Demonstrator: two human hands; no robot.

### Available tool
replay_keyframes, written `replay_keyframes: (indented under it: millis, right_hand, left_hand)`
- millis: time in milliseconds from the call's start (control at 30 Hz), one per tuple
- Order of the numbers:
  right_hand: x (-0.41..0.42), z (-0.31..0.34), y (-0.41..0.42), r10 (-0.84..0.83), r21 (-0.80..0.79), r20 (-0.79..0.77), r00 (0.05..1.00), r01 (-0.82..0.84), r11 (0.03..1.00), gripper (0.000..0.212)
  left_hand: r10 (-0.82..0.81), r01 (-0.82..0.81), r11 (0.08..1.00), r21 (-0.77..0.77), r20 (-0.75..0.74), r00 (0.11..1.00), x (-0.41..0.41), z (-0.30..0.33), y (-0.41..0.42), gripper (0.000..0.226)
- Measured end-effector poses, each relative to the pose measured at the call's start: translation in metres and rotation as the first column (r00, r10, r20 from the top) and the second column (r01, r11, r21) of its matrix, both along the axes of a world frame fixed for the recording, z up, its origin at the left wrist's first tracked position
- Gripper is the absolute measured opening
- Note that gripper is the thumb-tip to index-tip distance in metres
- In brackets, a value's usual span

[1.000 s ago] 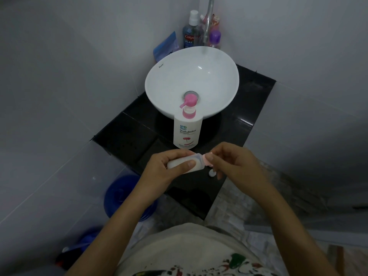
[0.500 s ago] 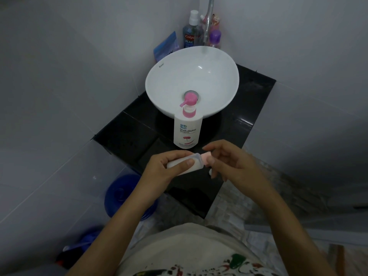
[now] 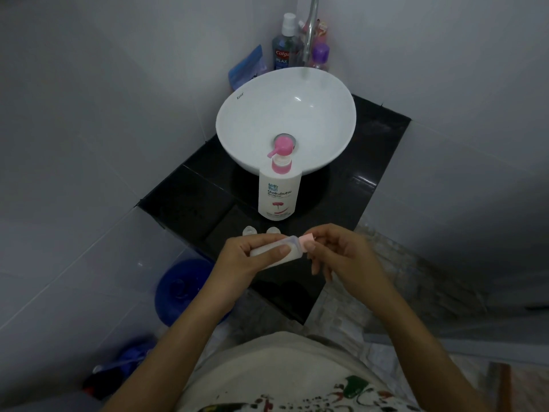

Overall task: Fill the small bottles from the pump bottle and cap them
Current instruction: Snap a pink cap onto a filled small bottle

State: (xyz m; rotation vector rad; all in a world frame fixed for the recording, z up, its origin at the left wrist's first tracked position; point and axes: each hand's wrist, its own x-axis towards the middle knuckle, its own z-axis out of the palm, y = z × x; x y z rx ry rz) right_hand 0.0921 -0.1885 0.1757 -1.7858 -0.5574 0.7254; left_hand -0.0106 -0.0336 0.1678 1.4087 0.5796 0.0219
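Glossy white ceramic basin (image 3: pixel 258 120), polished black stone table (image 3: pixel 184 200), smooth plastic pump bottle (image 3: pixel 277 194); small bottle (image 3: pixel 286 254) seems translucent plastic.

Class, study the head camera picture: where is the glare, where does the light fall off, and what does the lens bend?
Head view: small bright glints inside the white basin; corners and side walls dim to grey; wide-angle lens bows the black counter edges; the small bottle looks soft.
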Motion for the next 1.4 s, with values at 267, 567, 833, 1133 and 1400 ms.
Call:
replay_keyframes:
  millis: [267,567,833,1133,1400]
  right_hand:
    - [-0.012,-0.013,0.003,-0.15,0.017,-0.095,0.984,0.153,0.988,0.011]
    - [-0.006,-0.018,0.002,-0.125,-0.033,0.087,0.988,0.128,0.991,0.011]
    - [0.01,-0.036,0.004,0.065,-0.216,0.545,0.836,0.065,0.974,0.017]
    - [0.049,-0.082,0.038,0.323,-0.485,0.593,0.738,0.007,0.874,0.024]
    - [0.055,-0.098,0.052,0.482,-0.618,0.57,0.665,-0.039,0.785,0.026]
  left_hand:
    - [0.006,-0.007,0.999,0.046,0.025,1.0,0.001,-0.009,-0.003,0.023]
    - [-0.101,0.1,0.986,0.134,0.006,0.995,0.007,-0.025,-0.002,0.025]
    - [-0.127,0.143,0.935,0.325,-0.071,0.989,0.011,-0.051,0.014,0.033]
    - [-0.045,0.067,0.874,0.482,-0.058,0.997,0.011,-0.066,0.035,0.027]
    - [-0.093,0.148,0.557,0.817,-0.116,0.989,0.035,-0.078,0.047,0.03]
